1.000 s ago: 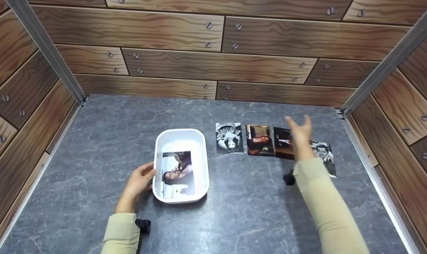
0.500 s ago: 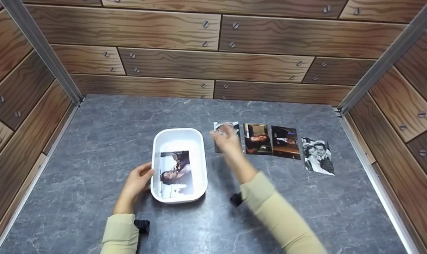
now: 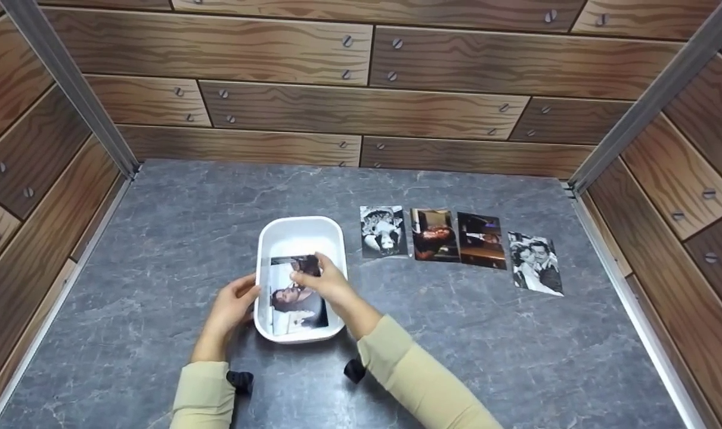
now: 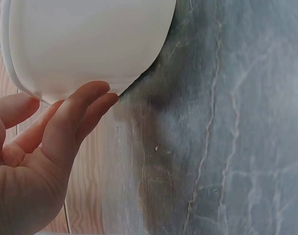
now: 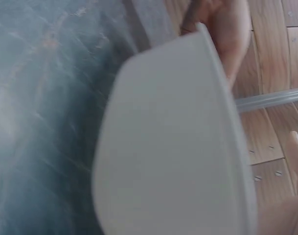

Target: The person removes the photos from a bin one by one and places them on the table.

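A white rectangular basin with rounded corners stands left of the middle of the table. Inside it lies a colour photo of a dark-haired person. My left hand holds the basin's left side; in the left wrist view its fingertips lie against the outer wall. My right hand hovers inside the basin's right part, over the photo, thumb and fingers spread apart. Whether it touches the photo cannot be told. In the right wrist view the basin's wall covers most of the scene, with only part of the right hand at the edge.
Right of the basin, several photos lie in a row: a black-and-white photo, a brownish photo, a dark photo and a black-and-white couple photo. Wood-patterned walls enclose the grey table at back and sides.
My right hand has swept left from above the photos at the right, past the leftmost one, into the basin. The left hand stays at the basin's side.
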Motion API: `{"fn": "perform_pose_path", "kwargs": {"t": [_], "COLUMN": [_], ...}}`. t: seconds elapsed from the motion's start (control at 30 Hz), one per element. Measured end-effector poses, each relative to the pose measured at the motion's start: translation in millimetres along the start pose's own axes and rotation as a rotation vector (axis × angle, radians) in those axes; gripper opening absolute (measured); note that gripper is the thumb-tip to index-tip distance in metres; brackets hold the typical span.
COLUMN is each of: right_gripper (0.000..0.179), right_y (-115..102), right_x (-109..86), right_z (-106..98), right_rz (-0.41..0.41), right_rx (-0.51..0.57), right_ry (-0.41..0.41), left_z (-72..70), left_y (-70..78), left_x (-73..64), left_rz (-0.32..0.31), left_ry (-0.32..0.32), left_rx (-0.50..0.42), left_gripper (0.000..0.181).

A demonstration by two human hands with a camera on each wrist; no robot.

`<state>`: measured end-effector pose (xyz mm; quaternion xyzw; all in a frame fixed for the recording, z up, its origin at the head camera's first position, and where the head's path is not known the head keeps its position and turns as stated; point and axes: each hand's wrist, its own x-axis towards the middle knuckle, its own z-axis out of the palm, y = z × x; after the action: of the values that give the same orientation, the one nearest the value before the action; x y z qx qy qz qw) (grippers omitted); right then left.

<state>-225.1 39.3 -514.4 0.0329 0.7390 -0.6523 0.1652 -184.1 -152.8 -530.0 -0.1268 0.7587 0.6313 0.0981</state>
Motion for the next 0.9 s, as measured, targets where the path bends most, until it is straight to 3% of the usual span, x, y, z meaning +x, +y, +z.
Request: {"fn": "perform_pose_path", "kwargs": {"t": [0.23,0.3,0.57,0.9], "right_gripper": [0.083,0.085,0.079,0.073], "right_y": [17,18,17,19], "right_x": [1.0,1.8,8.8,10.5], "right_z": [17,21,29,26], "right_rz": [0.031,0.048,0.128,0.127], "right_rx": [-0.353,-0.406,-0.328,-0.309], "right_ry": [0.231,0.270,0.286,0.304], "left_z": [1.9,1.9,-1.6,2.4], "left_y": [-1.2,-0.7,1.0,-0.4], "left_x": [0.7,1.0,-0.7,0.4], "left_rz": [0.020,0.026,0.024,0.034], "left_ry": [0.004,0.002,0.010,0.008], "left_rx": [-0.022,-0.014,-0.010,-0.013], "left_gripper": [0.043,0.043,0.042,0.042]}}
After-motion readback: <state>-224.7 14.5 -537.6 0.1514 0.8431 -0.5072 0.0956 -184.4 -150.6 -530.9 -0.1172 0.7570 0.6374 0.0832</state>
